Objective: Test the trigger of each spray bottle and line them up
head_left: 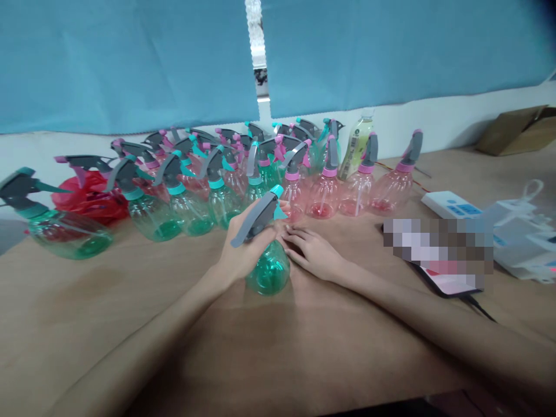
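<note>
My left hand [243, 246] is wrapped round the neck of a green spray bottle [268, 271] with a grey and teal trigger head, tilted a little at the middle of the table. Just right of that bottle, my right hand [316, 252] lies low with its fingers slightly apart, fingertips close to the bottle; nothing shows in it. Behind both hands stand several spray bottles: green ones with teal collars [191, 213] toward the left, and pink ones with pink collars [322, 197] toward the right.
A red plastic bag [93, 200] sits among the bottles at left. A labelled drink bottle [357, 147] stands at the back. To the right are a phone [456, 284] with a cable, a white device [452, 205], clear plastic containers [521, 231] and a cardboard box [515, 130].
</note>
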`<action>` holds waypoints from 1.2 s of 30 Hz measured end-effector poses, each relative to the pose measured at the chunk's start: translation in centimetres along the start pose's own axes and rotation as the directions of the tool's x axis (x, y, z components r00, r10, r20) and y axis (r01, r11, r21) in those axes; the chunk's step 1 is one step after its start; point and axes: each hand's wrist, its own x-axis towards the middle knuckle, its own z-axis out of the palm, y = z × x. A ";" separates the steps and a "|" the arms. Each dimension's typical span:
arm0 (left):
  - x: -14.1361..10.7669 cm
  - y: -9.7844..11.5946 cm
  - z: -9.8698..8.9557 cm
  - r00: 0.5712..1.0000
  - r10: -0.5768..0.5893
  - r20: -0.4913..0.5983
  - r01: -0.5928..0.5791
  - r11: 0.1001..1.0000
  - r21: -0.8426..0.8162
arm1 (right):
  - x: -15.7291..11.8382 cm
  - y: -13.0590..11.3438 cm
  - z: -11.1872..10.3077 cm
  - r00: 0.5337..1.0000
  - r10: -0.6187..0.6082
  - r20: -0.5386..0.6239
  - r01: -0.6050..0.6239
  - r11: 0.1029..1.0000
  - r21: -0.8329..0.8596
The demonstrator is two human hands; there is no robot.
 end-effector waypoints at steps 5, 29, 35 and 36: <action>0.0 -0.2 0.1 0.999 -0.033 -0.003 0.033 0.998 -0.053 | 0.0 -0.1 -0.1 1.000 0.001 0.001 -0.001 1.000 -0.007; 0.1 0.0 0.8 0.993 0.115 -0.017 -0.116 0.983 -0.140 | 0.4 -0.2 -1.7 0.994 -0.059 0.097 0.057 0.998 0.028; -0.2 -0.2 -0.4 0.987 0.149 -0.059 -0.152 0.987 -0.059 | 0.5 -3.2 -6.2 0.982 0.039 0.186 -0.082 0.970 0.230; -0.3 -0.3 -0.9 0.987 0.150 -0.064 -0.152 0.987 -0.041 | 0.7 -4.0 -6.7 0.979 0.037 0.201 -0.087 0.966 0.244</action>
